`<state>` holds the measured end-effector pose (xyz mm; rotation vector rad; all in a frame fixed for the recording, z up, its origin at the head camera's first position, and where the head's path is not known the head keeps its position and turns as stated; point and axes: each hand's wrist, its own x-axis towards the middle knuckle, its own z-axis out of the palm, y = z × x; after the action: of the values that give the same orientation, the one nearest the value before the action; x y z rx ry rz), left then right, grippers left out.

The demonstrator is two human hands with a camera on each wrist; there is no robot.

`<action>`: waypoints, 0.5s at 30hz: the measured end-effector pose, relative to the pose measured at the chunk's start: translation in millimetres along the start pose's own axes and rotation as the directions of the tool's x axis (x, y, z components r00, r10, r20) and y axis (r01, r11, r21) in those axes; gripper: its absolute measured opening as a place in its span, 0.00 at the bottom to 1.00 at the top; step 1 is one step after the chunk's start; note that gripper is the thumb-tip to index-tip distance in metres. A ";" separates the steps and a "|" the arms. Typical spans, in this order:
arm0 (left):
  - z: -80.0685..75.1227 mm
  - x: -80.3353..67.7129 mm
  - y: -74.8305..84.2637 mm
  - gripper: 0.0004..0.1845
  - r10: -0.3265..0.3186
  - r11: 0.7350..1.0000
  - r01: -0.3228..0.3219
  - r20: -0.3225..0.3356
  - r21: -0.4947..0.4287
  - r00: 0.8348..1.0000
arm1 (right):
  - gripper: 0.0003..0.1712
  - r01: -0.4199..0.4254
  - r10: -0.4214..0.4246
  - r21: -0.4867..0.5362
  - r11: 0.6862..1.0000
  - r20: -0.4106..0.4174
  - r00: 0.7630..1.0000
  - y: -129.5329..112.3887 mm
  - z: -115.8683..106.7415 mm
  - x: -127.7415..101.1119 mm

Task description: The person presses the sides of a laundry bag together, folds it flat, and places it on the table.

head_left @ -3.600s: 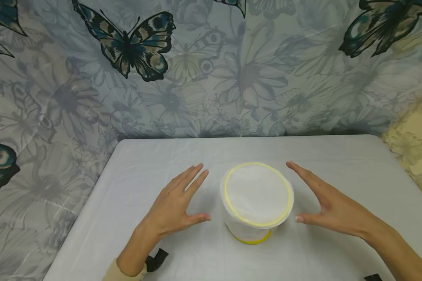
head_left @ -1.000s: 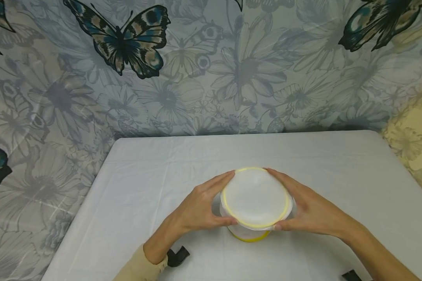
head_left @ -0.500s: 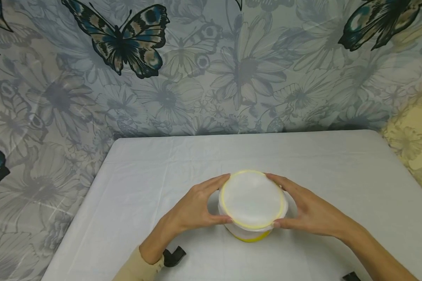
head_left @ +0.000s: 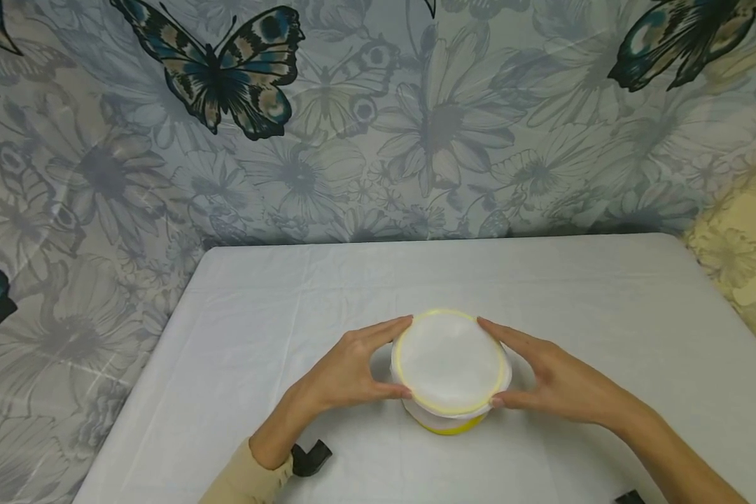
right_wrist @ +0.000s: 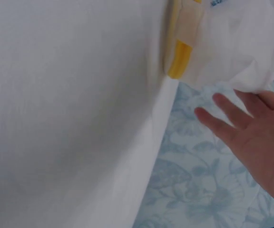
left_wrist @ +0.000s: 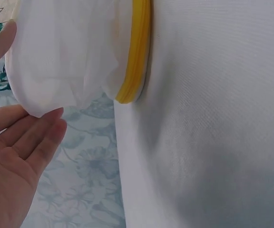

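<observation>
Fingers (head_left: 384, 327) cupping white tub (head_left: 450, 364), yellow-rimmed lid, yellow base

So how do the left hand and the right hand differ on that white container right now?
The left hand comes from a cream sleeve; the right hand has a bare forearm. The left hand sits on the left side of the container, the right hand on the opposite side. Both curl thumb and fingers round its yellow-ringed top edge, holding it over the white table.
</observation>
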<state>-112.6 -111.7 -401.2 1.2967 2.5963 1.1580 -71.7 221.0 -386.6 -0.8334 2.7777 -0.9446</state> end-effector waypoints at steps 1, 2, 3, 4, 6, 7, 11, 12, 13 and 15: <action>0.3 -0.1 -0.7 0.53 -0.004 1.000 0.004 0.000 0.001 1.000 | 0.57 -0.008 0.008 0.000 1.000 -0.004 1.000 0.5 1.0 0.8; 0.6 -0.3 -1.3 0.53 -0.009 1.000 0.009 0.000 0.002 1.000 | 0.58 -0.017 0.017 0.001 1.000 -0.006 1.000 0.8 2.1 1.6; 0.8 -0.5 -1.8 0.52 -0.015 1.000 0.015 -0.001 0.004 1.000 | 0.59 -0.027 0.027 0.006 1.000 -0.006 1.000 1.0 3.3 2.2; 0.9 -0.8 -2.2 0.52 -0.022 1.000 0.022 -0.002 0.006 1.000 | 0.59 -0.037 0.037 0.017 0.999 -0.006 0.999 1.2 4.4 2.9; 1.3 -1.0 -3.0 0.51 -0.030 1.000 0.030 -0.003 0.006 1.000 | 0.60 -0.046 0.046 0.038 0.998 -0.003 0.999 1.2 6.2 3.8; 1.4 -1.1 -3.2 0.50 -0.033 0.999 0.033 -0.002 0.005 0.999 | 0.60 -0.045 0.045 0.040 0.998 -0.005 0.999 0.9 6.9 4.2; 2.0 -0.4 -4.4 0.49 -0.027 1.000 0.027 0.005 0.000 1.000 | 0.59 -0.024 0.024 0.036 0.999 -0.007 1.000 0.4 8.7 5.6; 2.1 -0.2 -4.8 0.49 -0.024 1.000 0.024 0.008 -0.002 1.000 | 0.59 -0.020 0.021 0.033 0.999 -0.005 1.000 0.3 9.0 5.8; 2.1 0.0 -5.0 0.49 -0.018 1.000 0.018 0.013 -0.001 1.000 | 0.60 -0.021 0.022 0.032 0.999 -0.002 1.000 0.3 9.5 6.1; 2.4 0.5 -5.7 0.49 -0.016 1.000 0.017 0.025 -0.007 1.000 | 0.61 -0.027 0.027 0.029 0.999 0.005 1.000 0.4 10.3 6.3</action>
<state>-116.0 -112.1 -406.4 1.2775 2.5777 1.1397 -74.6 212.4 -394.6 -0.7909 2.7566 -0.9750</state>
